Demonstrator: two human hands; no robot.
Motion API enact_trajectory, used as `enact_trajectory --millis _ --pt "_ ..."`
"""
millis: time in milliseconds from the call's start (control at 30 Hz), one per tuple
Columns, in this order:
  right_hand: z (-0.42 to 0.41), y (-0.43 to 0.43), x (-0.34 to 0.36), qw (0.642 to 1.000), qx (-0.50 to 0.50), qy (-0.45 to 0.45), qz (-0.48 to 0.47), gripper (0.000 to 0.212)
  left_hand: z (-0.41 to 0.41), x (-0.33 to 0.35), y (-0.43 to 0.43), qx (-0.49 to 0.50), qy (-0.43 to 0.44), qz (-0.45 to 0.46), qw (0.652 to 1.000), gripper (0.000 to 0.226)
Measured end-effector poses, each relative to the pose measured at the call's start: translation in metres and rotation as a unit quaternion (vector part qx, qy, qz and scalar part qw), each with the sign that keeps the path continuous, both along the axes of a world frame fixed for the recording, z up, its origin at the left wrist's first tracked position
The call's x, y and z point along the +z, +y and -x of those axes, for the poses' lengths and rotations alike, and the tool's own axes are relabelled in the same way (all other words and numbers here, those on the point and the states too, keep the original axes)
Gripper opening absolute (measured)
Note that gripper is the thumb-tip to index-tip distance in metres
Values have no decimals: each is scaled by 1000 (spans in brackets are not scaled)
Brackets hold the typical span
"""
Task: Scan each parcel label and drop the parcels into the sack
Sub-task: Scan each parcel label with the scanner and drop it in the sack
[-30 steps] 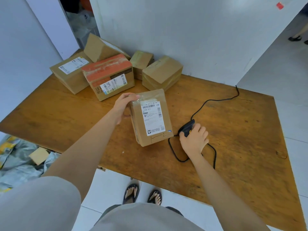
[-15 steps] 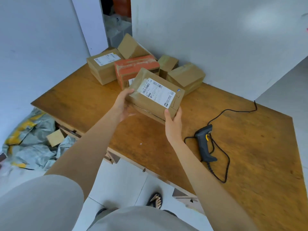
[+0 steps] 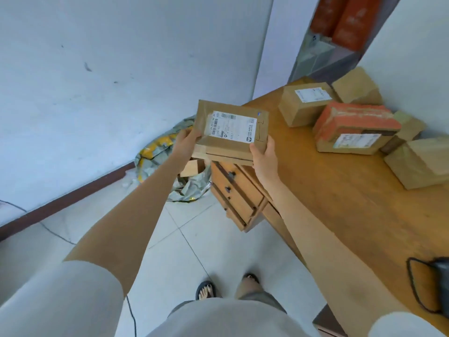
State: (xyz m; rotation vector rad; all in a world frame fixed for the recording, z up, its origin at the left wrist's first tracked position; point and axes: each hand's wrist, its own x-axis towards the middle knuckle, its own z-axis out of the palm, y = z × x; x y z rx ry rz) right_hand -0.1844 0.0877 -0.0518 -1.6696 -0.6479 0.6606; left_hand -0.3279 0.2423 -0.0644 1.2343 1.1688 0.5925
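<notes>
Open air over the sack (image 3: 160, 152); the desk's drawers (image 3: 239, 193) crowd its right side.

Held parcel (image 3: 232, 132) above sack (image 3: 155, 152), left of table (image 3: 340, 190).

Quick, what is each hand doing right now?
Left hand: closed on the left edge of the flat brown cardboard parcel with a white label.
Right hand: closed on that parcel's right near corner.

Single head view, steeply down, close over desk (image 3: 340, 190) edge.
</notes>
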Motion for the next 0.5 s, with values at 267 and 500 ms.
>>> enact_trajectory --millis 267,500 --pt "50 161 -15 992 123 -31 21 46 85 -14 117 101 29 -22 994 28" --pt "33 289 -42 986 164 -22 35 37 81 -31 230 113 71 -14 991 28"
